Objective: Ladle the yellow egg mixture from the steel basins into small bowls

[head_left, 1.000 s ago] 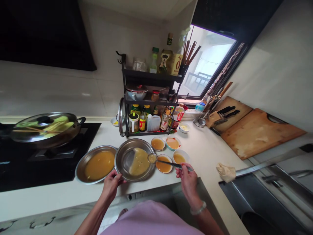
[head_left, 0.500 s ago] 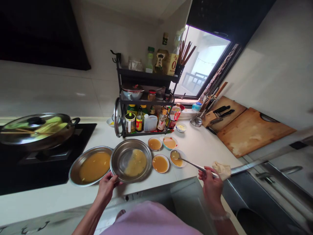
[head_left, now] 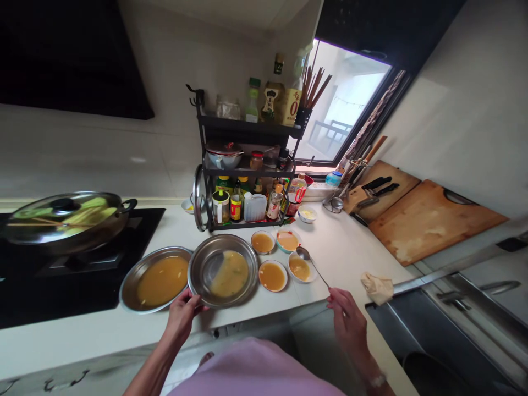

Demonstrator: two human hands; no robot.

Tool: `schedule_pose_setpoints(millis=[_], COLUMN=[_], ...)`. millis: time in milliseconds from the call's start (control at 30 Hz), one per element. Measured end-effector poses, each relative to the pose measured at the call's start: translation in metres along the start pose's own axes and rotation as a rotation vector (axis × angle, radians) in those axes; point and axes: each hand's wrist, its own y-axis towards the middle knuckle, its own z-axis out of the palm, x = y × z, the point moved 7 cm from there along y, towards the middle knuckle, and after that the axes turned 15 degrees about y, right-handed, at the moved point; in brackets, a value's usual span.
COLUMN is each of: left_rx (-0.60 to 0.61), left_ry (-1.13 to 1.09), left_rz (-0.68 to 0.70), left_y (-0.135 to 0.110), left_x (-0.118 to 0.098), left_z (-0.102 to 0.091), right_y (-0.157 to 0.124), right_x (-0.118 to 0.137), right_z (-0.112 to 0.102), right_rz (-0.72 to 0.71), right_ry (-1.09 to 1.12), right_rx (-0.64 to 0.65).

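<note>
My left hand [head_left: 184, 314] grips the near-left rim of a round metal basin [head_left: 198, 264], which is tilted so that its pale yellow-brown liquid [head_left: 231, 274] gathers on the right side. In my right hand [head_left: 350, 320] is the handle of a ladle [head_left: 303, 253], its bowl over the back edge of a small white bowl [head_left: 312, 274] of brownish liquid. Beside that stand more small bowls of similar liquid: a near one [head_left: 273, 276], a back-left one [head_left: 263, 242] and a green-rimmed one [head_left: 288, 241]. A second metal basin [head_left: 126, 297] with brown liquid sits at the left.
At the far left a lidded pan [head_left: 68, 220] stands on the black stove [head_left: 136, 247]. A black rack [head_left: 251, 171] of bottles and jars is behind the bowls. To the right are cutting boards [head_left: 437, 220], a knife block [head_left: 358, 199], a crumpled cloth [head_left: 377, 288] and the sink [head_left: 433, 330].
My right hand has moved slightly left and down, and the ladle's bowl has turned over above the small bowl, tipped out of its earlier level position. My left hand stays on the basin's rim.
</note>
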Motion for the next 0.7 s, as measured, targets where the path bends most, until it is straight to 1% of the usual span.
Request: schedule_pose_setpoints(millis=[100,200,233,300,400,467,533,600,700], left_rx=[0.008,0.007,0.005,0.004,0.015,0.019,0.016,0.008,0.002], left_ry=[0.0,0.002,0.005,0.007,-0.006,-0.011,-0.016,-0.025,-0.03], left_rz=[0.024,0.039,0.039,0.034,0.028,0.029,0.033,0.036,0.033], left_y=[-0.001,-0.001,-0.002,-0.002,-0.003,-0.004,-0.004,-0.003,-0.003], left_x=[-0.004,-0.006,-0.006,-0.006,-0.006,-0.007,-0.007,-0.006,-0.004], left_z=[0.001,0.002,0.002,0.002,0.003,0.003,0.003,0.002,0.002], right_y=[0.002,-0.002,-0.003,-0.005,-0.009,-0.011,-0.012,-0.012,-0.012], right_x=[-0.001,-0.004,-0.005,-0.007,-0.011,-0.015,-0.021,-0.029,-0.042], right_z=[0.023,0.063,0.079,0.109,0.14,0.153,0.159,0.16,0.154], right_rz=[0.152,0.305,0.333,0.342,0.322,0.324,0.348,0.41,0.553], right_ry=[0.158,0.314,0.366,0.44,0.457,0.452,0.45,0.472,0.562], right_rx=[-0.079,-0.089,-0.056,0.039,0.146,0.193,0.182,0.101,-0.083])
